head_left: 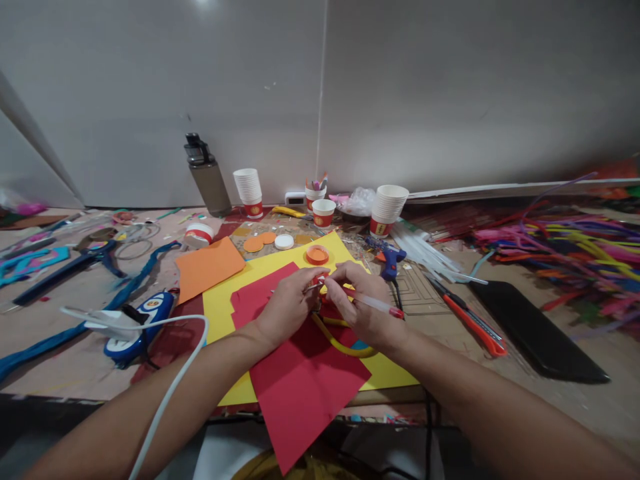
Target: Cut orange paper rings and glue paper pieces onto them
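Note:
My left hand (289, 301) and my right hand (364, 299) meet over red and yellow paper, fingertips almost touching. In my right hand lies a red pen (376, 304) with a clear barrel, its end pointing right. My left fingers are pinched together at a small red and white bit, too hidden to name. Below my right hand curves a yellow loop (336, 345), partly covered by it. The red paper (305, 393) lies on a yellow sheet (225, 347) and hangs over the table edge. Just beyond my fingers sits an orange-rimmed round piece (317, 254).
Left are orange paper (210, 268), a blue-and-white power strip (140, 327) and a white cable (173, 387). Paper cups (249, 193) and a bottle (209, 180) stand behind. Right are a blue glue gun (391, 261), a red cutter (470, 320), a black phone-like slab (537, 333) and pipe cleaners (590, 260).

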{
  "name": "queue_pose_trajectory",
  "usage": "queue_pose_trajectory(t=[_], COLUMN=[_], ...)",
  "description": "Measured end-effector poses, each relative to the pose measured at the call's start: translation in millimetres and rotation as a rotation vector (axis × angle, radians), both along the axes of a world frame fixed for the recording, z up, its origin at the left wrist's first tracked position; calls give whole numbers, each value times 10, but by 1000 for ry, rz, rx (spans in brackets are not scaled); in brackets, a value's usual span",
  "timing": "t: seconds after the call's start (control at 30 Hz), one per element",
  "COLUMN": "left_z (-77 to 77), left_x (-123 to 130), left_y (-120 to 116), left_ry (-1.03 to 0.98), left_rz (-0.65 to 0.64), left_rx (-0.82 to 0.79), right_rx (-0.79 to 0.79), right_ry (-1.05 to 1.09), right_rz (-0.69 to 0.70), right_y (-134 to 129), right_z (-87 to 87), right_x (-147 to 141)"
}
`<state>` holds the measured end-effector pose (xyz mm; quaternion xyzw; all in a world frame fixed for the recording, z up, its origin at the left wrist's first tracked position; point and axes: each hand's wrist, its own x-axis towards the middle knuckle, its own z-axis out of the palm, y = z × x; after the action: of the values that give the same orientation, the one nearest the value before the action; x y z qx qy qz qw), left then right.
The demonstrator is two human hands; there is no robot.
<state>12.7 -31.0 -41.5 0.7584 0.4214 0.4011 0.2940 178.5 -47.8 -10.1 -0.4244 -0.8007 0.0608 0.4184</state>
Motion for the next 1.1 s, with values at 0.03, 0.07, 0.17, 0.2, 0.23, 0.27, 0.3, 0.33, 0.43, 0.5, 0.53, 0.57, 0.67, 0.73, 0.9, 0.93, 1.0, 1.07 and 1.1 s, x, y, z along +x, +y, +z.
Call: queue_pose_trajectory(t=[0.03, 0.07, 0.17, 0.2, 0.23, 0.27, 0.3, 0.33, 0.43, 0.5, 0.53, 0.57, 0.67, 0.73, 0.9, 0.93, 1.0, 1.07, 1.1], left_z=[-2, -4, -4, 1, 10, 22, 35, 49, 76, 75, 69, 61, 44, 51, 138, 151, 156, 131, 113], left_x=[-1, -2, -4, -4, -2, 0, 3, 7, 16, 19, 19, 18, 12, 13, 53, 62, 74, 76, 75], left_y=[2, 4, 10, 11, 11, 11, 10, 10, 15, 24, 29, 33, 32, 20, -2, 4, 25, 50, 59], left_ry=[0, 1, 1, -2, -7, -15, -28, -47, -146, -224, -259, -288, -362, -427, -727, -778, -845, -887, -903], left_rz=[-4, -8, -12, -10, -3, 7, 19, 31, 32, 9, 0, -1, 32, 67, 66, 57, 38, 20, 15], left_rx=[-5, -8, -26, -33, -40, -49, -61, -80, -166, -214, -230, -246, -308, -361, -489, -491, -478, -478, -486], right_rx=[4, 13, 34, 36, 32, 20, -2, -27, -69, -62, -57, -54, -41, -25, -167, -197, -240, -294, -323], right_ry=[-6, -11, -27, -30, -31, -28, -20, -6, 75, 144, 186, 231, 359, 399, 348, 336, 317, 303, 304], right_rz=[-4, -6, 6, 13, 22, 30, 37, 43, 46, 50, 55, 59, 49, 14, 5, 23, 74, 120, 134], right_y=[1, 2, 1, -2, -6, -12, -18, -24, -35, -33, -28, -19, 32, 80, 148, 143, 120, 94, 84], right_z=[1, 1, 11, 17, 24, 32, 39, 45, 51, 43, 36, 27, -5, -30, -82, -86, -91, -95, -99], right_x=[-3, -6, -7, -5, -2, 3, 8, 14, 30, 38, 41, 44, 53, 64, 72, 62, 33, -2, -17])
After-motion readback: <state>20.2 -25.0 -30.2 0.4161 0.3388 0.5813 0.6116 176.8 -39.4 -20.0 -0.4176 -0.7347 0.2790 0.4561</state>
